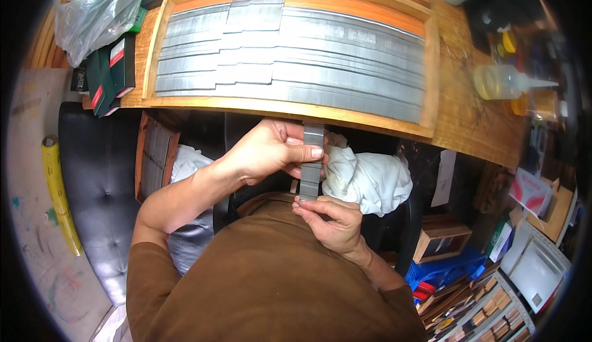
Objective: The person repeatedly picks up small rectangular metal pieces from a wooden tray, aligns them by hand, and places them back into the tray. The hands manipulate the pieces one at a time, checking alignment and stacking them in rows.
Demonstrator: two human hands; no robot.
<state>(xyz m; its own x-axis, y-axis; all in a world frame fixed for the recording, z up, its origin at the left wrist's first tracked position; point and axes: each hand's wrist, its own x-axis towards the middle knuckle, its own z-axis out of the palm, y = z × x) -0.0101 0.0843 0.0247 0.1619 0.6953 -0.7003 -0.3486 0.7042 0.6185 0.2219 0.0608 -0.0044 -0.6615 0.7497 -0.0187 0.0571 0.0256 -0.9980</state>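
A narrow stack of flat grey metal pieces [310,175] stands upright in front of my body, just below the table's front edge. My left hand [268,149] grips its upper part, the thumb lying across the front face. At the stack's lower end, my right hand [336,222] pinches it between thumb and fingertips. Just beyond my hands is a shallow wooden tray [431,65] on the table, filled with tightly packed rows of similar grey metal pieces [351,58]. A few rows toward its left stand out of line.
White cloth [370,179] lies right of my hands. A smaller wooden box of metal pieces [159,151] stands at left. On the table are dark boxes [114,74], a plastic bag [102,9] and a squeeze bottle [502,82]. Shelving [493,302] stands lower right.
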